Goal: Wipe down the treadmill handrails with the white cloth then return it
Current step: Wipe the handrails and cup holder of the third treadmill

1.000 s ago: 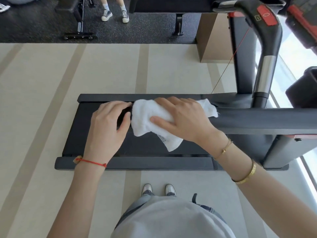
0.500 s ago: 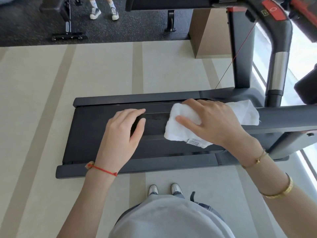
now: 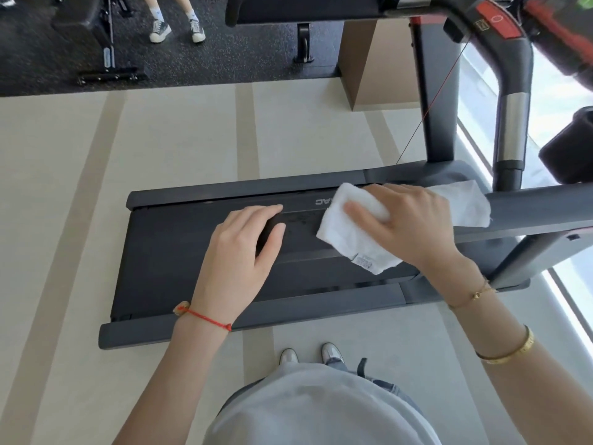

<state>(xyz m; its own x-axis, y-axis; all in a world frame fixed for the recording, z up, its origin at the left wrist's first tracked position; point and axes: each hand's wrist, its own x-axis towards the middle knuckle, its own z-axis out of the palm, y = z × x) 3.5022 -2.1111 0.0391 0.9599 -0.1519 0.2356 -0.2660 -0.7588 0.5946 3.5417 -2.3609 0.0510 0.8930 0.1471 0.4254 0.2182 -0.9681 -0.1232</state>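
The near handrail (image 3: 529, 210) is a dark grey bar running from the middle of the view off to the right. My left hand (image 3: 237, 252) grips its free end, fingers over the top and thumb underneath. A white cloth (image 3: 343, 232) with a small label is draped over the rail a short way to the right. My right hand (image 3: 407, 226) holds the cloth wrapped around the rail, thumb on the near side. The far handrail (image 3: 510, 130), black with a silver section, rises at the upper right.
Below the rail lies the treadmill deck (image 3: 179, 252) on a pale striped floor. The console with a red stop button (image 3: 495, 22) is at the top right. A brown pillar (image 3: 369, 75) stands behind. Another person's feet (image 3: 176, 27) and a bench frame (image 3: 109, 59) are on the dark mat.
My right hand has slid the cloth to the right along the rail, away from my left hand, opening a gap between them. My left hand still grips the rail end.
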